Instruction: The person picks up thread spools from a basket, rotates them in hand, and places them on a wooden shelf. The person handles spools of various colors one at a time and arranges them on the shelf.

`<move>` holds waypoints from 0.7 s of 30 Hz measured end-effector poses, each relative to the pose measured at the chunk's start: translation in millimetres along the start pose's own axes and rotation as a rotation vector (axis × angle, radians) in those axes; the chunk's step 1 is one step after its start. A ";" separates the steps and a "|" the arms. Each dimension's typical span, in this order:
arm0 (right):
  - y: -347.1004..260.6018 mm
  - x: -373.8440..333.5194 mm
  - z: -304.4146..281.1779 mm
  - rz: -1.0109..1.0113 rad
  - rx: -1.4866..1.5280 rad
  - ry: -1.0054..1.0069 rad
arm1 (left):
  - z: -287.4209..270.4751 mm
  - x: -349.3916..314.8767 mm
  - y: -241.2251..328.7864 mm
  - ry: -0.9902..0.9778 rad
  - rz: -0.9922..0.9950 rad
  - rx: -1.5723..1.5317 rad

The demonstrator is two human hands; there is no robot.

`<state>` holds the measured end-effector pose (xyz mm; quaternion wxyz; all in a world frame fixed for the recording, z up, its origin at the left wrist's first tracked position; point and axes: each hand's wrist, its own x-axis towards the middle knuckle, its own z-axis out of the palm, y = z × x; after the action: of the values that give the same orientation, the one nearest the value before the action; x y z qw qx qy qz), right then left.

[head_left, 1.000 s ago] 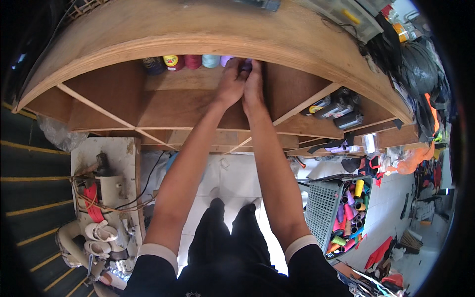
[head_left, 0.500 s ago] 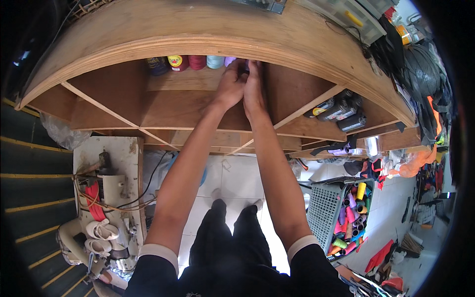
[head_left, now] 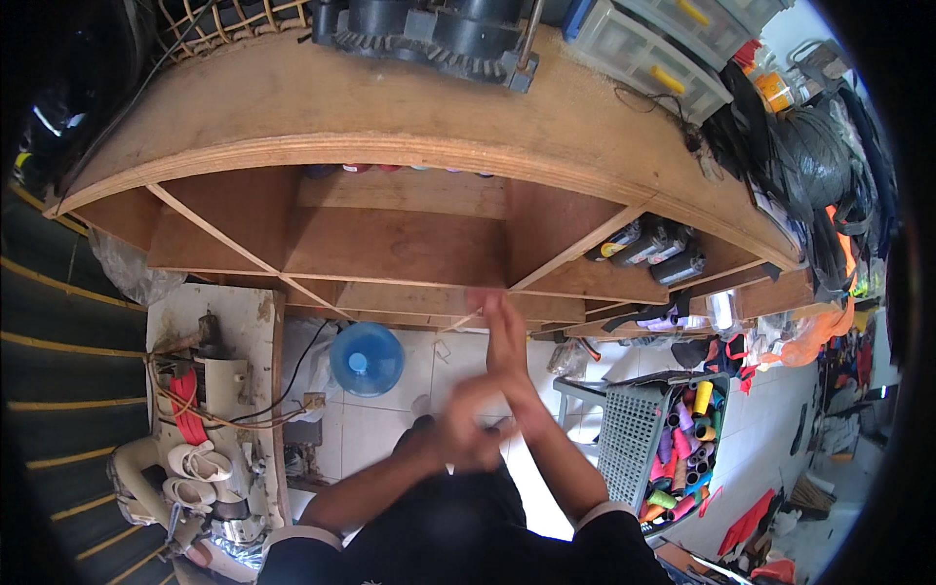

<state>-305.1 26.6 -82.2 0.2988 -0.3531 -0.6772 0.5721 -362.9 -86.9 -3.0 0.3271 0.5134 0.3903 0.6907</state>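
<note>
My left hand [head_left: 475, 429] is smeared by motion in front of my body, overlapping my right wrist in the view. Whether it touches the wrist or holds anything cannot be made out. Just below the front edge of the wooden shelf [head_left: 400, 244], my right hand [head_left: 505, 336] points upward with its fingers stretched out; no object shows in it. Behind the shelf's top board, only the lower ends of a row of thread spools [head_left: 356, 169] show at the back of the middle compartment.
Dark spools [head_left: 648, 244] lie in the right compartment. A green-grey basket [head_left: 629, 439] of colourful thread cones stands on the floor at right. A blue water jug [head_left: 368, 361] stands below the shelf, and a machine [head_left: 219, 390] at left. Clear drawers [head_left: 653, 63] sit on top.
Both hands have come out of the middle compartment, down toward my body. My left hand now crosses over my right wrist. The view has shifted, showing more of the shelf top and less of the spools.
</note>
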 end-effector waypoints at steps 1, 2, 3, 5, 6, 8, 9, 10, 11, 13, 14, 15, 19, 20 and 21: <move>24.6 -25.9 -9.0 0.026 0.028 -0.027 | 14.7 2.1 22.2 -0.259 -0.003 -0.212; 50.8 -49.7 -15.2 0.050 0.062 -0.058 | 33.5 4.3 39.5 -0.435 0.061 -0.314; 59.5 -70.3 -20.3 0.094 -0.041 -0.111 | 52.3 0.7 56.7 -0.631 0.034 -0.479; 74.4 -111.0 -32.8 0.164 -0.243 -0.220 | 93.7 10.6 74.4 -0.742 0.301 -0.720; 95.6 -135.4 -38.3 0.221 -0.261 -0.248 | 111.6 11.1 80.2 -0.798 0.360 -0.826; 123.4 -178.0 -54.6 0.256 -0.417 -0.419 | 143.6 10.1 87.7 -0.904 0.361 -0.959; 131.7 -189.9 -60.5 0.169 -0.457 -0.517 | 153.1 8.7 96.8 -0.939 0.384 -0.997; 148.5 -207.4 -69.5 0.110 -0.481 -0.578 | 168.1 7.5 97.1 -0.985 0.377 -1.048; 148.7 -216.5 -74.5 0.042 -0.510 -0.653 | 181.3 4.9 102.5 -1.023 0.374 -1.083; 137.7 -230.6 -87.8 0.177 -0.521 -0.613 | 208.9 0.2 109.5 -1.093 0.355 -1.158; 130.3 -236.6 -95.1 0.254 -0.521 -0.581 | 220.7 -2.5 109.7 -1.125 0.337 -1.198; 139.2 -245.3 -106.0 0.305 -0.547 -0.505 | 237.3 -5.8 111.3 -1.170 0.310 -1.255; 173.3 -262.0 -133.7 0.337 -0.631 -0.320 | 275.9 -22.2 123.4 -1.300 0.234 -1.414; 181.0 -272.8 -141.6 0.320 -0.628 -0.281 | 289.6 -28.5 119.8 -1.339 0.185 -1.464; 184.5 -280.3 -147.8 0.312 -0.627 -0.277 | 296.7 -30.7 123.7 -1.371 0.164 -1.490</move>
<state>0.0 -102.3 -239.7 -0.0091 -0.4458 -0.7916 0.4179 -75.1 -112.3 141.2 0.6690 0.4897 -0.4476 0.3352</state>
